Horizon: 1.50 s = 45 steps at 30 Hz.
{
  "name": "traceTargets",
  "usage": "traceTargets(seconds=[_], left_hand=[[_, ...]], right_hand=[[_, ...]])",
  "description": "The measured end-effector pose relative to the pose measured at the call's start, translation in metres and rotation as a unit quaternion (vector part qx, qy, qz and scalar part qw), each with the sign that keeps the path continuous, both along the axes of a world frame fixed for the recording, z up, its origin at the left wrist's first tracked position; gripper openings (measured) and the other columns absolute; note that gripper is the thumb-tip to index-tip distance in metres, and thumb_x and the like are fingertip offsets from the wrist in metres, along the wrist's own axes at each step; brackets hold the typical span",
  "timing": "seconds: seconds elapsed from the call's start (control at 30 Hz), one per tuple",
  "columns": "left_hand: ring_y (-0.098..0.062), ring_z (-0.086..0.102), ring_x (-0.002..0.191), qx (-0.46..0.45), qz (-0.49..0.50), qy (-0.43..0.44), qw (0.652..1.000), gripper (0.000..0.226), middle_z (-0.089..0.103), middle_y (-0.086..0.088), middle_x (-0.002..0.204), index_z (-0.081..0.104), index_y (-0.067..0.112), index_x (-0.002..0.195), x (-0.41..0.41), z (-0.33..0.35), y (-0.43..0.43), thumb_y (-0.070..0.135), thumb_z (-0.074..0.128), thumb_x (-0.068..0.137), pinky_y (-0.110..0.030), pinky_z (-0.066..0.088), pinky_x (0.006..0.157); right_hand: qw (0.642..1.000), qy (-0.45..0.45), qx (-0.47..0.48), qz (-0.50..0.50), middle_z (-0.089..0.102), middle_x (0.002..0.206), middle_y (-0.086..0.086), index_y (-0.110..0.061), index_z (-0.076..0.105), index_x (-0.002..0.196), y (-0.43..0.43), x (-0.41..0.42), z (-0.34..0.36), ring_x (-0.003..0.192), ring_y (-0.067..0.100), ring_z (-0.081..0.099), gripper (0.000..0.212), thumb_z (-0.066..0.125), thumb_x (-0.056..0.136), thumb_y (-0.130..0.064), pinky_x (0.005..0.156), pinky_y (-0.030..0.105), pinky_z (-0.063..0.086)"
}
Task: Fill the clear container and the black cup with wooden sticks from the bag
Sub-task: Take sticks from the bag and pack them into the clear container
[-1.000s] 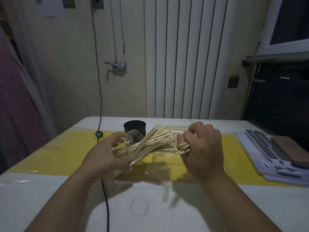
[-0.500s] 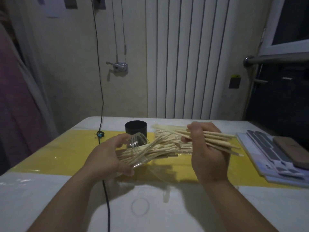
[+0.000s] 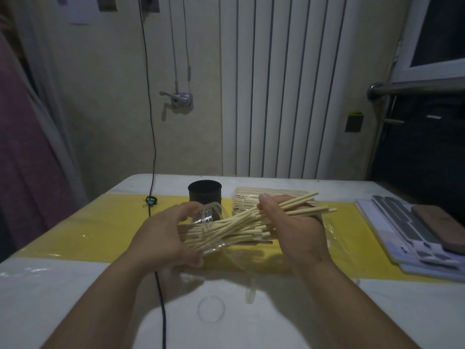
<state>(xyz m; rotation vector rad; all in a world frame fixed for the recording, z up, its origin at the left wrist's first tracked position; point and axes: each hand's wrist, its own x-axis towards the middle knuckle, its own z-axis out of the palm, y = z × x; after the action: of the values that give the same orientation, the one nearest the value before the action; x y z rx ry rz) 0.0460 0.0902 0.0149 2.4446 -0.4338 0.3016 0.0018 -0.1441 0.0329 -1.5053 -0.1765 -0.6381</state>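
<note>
Sticks (image 3: 241,224), too many for us to count, pack one container (image 3: 210,217), gripped sideways by our left hand (image 3: 163,238) above the table (image 3: 75,285); our right hand (image 3: 297,230) clutches a bundle of them at its mouth; one cup (image 3: 204,195) stands upright just behind; one bag (image 3: 251,195) lies beside the cup, to its right.

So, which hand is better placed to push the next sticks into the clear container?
The right hand: it grips a bundle of sticks pointing at the clear container, which the left hand holds tilted.
</note>
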Motion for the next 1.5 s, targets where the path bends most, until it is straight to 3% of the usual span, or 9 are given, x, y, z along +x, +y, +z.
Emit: traceTargets(seconds=[0.2,0.3,0.43,0.6,0.7,0.8,1.07,1.3,1.5], left_hand=[[0.002,0.055,0.107,0.018,0.009,-0.004,1.000,0.105,0.052,0.042,0.108,0.049,0.053,0.129,0.002,-0.002,0.000,0.042,0.088,0.032,-0.026,0.047,0.080],[0.001,0.055,0.106,0.022,0.008,-0.007,1.000,0.104,0.050,0.043,0.107,0.049,0.054,0.129,0.002,-0.002,0.001,0.039,0.091,0.035,-0.024,0.044,0.076],[0.003,0.054,0.104,0.024,0.009,-0.014,1.000,0.098,0.050,0.043,0.104,0.045,0.062,0.118,0.002,-0.002,0.000,0.036,0.093,0.037,-0.023,0.045,0.074],[0.000,0.055,0.106,0.014,0.010,-0.016,1.000,0.096,0.051,0.042,0.104,0.043,0.063,0.115,0.002,-0.001,0.000,0.034,0.093,0.038,-0.029,0.049,0.081],[0.001,0.056,0.106,0.020,0.011,-0.012,1.000,0.100,0.051,0.042,0.105,0.047,0.058,0.123,0.003,-0.002,0.000,0.037,0.093,0.036,-0.027,0.048,0.080],[0.000,0.057,0.105,0.021,0.012,-0.009,1.000,0.103,0.052,0.042,0.107,0.050,0.055,0.126,0.003,-0.003,0.000,0.042,0.088,0.031,-0.028,0.049,0.082],[0.000,0.059,0.102,0.016,0.015,-0.014,1.000,0.099,0.054,0.040,0.105,0.052,0.054,0.125,0.002,-0.002,-0.002,0.041,0.087,0.033,-0.028,0.052,0.079],[0.002,0.057,0.104,-0.036,0.025,0.007,0.999,0.097,0.053,0.042,0.107,0.048,0.058,0.119,0.005,-0.004,0.002,0.036,0.091,0.034,-0.028,0.048,0.080],[-0.006,0.059,0.108,-0.081,0.037,0.030,0.996,0.097,0.056,0.030,0.110,0.050,0.059,0.116,0.006,-0.003,0.002,0.035,0.090,0.031,-0.038,0.052,0.089]], right_hand=[[0.995,0.022,-0.034,0.092,0.071,0.097,-0.016,-0.022,0.073,0.094,-0.003,0.000,-0.004,0.094,-0.005,0.062,0.028,0.058,0.087,-0.045,0.075,0.004,0.042],[0.999,-0.002,0.027,0.025,0.065,0.086,-0.014,-0.020,0.066,0.085,-0.004,0.006,-0.008,0.087,0.003,0.058,0.028,0.046,0.086,-0.040,0.076,0.013,0.043],[0.998,0.045,-0.039,0.028,0.064,0.090,-0.007,-0.026,0.063,0.092,0.001,0.008,-0.011,0.085,0.012,0.058,0.027,0.072,0.082,-0.050,0.074,0.029,0.050],[0.999,-0.038,0.020,0.017,0.068,0.092,-0.015,-0.021,0.067,0.098,-0.008,0.003,-0.004,0.091,-0.001,0.060,0.031,0.055,0.089,-0.049,0.073,0.007,0.044],[0.990,-0.069,-0.120,0.011,0.067,0.111,-0.021,-0.034,0.068,0.110,-0.003,0.006,-0.010,0.112,-0.006,0.056,0.037,0.037,0.094,-0.046,0.096,0.012,0.039],[0.962,-0.038,-0.270,0.032,0.062,0.126,-0.024,-0.045,0.062,0.124,0.005,0.011,-0.020,0.125,-0.001,0.051,0.044,0.029,0.096,-0.054,0.110,0.042,0.036],[0.974,-0.044,-0.217,-0.041,0.064,0.096,-0.018,-0.025,0.068,0.081,-0.003,0.018,-0.024,0.095,0.008,0.060,0.026,0.045,0.091,-0.026,0.077,0.048,0.054],[0.992,-0.024,-0.104,-0.071,0.070,0.088,-0.013,-0.027,0.069,0.084,-0.015,0.012,-0.013,0.087,-0.001,0.061,0.022,0.049,0.093,-0.021,0.072,0.012,0.045],[0.971,0.105,-0.186,-0.104,0.063,0.067,-0.001,-0.019,0.064,0.069,-0.037,0.020,-0.019,0.066,0.011,0.056,0.024,0.055,0.084,-0.004,0.063,0.030,0.043]])
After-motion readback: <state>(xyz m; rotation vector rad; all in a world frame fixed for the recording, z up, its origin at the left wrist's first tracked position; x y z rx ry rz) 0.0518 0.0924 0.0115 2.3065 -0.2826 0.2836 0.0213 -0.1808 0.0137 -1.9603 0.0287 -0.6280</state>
